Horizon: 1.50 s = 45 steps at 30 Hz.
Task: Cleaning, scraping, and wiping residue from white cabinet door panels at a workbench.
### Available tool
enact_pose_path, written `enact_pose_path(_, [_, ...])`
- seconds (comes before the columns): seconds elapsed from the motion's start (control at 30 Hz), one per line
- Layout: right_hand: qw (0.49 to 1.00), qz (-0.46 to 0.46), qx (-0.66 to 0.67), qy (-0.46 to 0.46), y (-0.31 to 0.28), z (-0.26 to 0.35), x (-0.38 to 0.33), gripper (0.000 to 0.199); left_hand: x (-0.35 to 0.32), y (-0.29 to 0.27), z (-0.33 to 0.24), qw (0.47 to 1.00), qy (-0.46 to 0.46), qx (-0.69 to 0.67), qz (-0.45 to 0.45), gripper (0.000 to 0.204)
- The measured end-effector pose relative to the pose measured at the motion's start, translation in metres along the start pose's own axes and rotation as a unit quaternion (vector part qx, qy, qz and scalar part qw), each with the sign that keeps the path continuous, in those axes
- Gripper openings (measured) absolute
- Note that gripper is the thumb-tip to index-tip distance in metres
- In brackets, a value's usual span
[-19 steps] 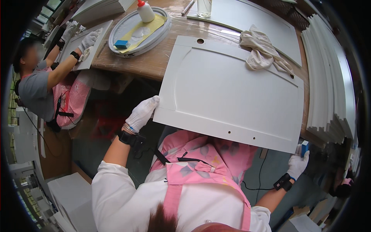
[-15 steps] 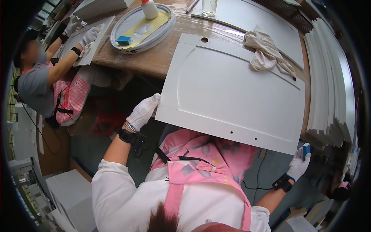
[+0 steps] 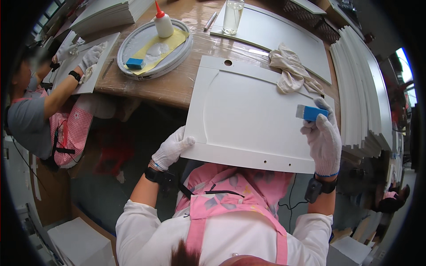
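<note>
A white cabinet door panel [image 3: 253, 115] with a recessed middle lies in front of me, its near part over my lap and its far part on the table. My left hand [image 3: 172, 150], in a white knit glove, is closed on the panel's near left corner, thumb on top. My gloved right hand [image 3: 325, 137] is raised over the panel's right side. Between its fingers and thumb is a small blue block [image 3: 314, 113] with a whitish end, like an eraser. A crumpled cream cloth [image 3: 290, 68] lies across the panel's far right edge.
On the table [image 3: 164, 95] sit a round lid [image 3: 128, 46] with a red-tipped white bottle [image 3: 164, 26], yellow sheet and another blue block [image 3: 135, 64]. Farther back are a glass [image 3: 232, 17] and another panel [image 3: 284, 40]. Stacked panels [image 3: 361, 88] stand right. Left, a co-worker [image 3: 33, 117] handles a panel.
My right hand has risen from beside the panel's near right corner to above its surface, carrying the blue block. My left hand still grips the left corner. The view has shifted slightly.
</note>
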State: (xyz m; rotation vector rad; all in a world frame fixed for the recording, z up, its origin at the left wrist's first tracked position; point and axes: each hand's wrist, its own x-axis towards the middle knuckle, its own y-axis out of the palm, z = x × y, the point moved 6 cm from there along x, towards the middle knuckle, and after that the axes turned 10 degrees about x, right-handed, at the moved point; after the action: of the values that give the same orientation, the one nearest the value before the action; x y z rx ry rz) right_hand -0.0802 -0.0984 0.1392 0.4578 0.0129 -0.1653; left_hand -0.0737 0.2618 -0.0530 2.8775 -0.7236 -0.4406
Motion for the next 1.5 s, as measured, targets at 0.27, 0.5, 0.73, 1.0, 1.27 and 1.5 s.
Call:
enact_pose_path(0.27, [0.967, 0.074, -0.023, 0.244, 0.067, -0.114, 0.009, 0.057, -0.054, -0.018, 0.025, 0.998, -0.031, -0.048, -0.028, 0.069])
enact_pose_path(0.5, [0.971, 0.048, 0.028, 0.233, 0.051, -0.131, 0.026, 0.059, -0.069, -0.033, 0.046, 0.996, -0.055, -0.022, -0.073, 0.061])
enact_pose_path(0.73, [0.975, 0.043, 0.028, 0.215, 0.046, -0.125, 0.031, 0.059, -0.063, -0.028, 0.041, 0.994, -0.054, -0.015, -0.095, 0.049])
enact_pose_path(1.0, [0.982, -0.001, 0.036, 0.187, 0.035, -0.122, 0.031, 0.055, -0.067, -0.036, 0.049, 0.996, -0.034, -0.013, -0.076, 0.054])
enact_pose_path(1.27, [0.983, -0.009, 0.042, 0.178, 0.022, -0.117, 0.03, 0.055, -0.061, -0.026, 0.052, 0.996, -0.021, -0.015, -0.081, 0.053])
enact_pose_path(1.5, [0.986, 0.036, -0.012, 0.16, 0.066, -0.109, 0.06, 0.052, -0.063, -0.031, 0.038, 0.994, -0.034, -0.053, -0.085, 0.053])
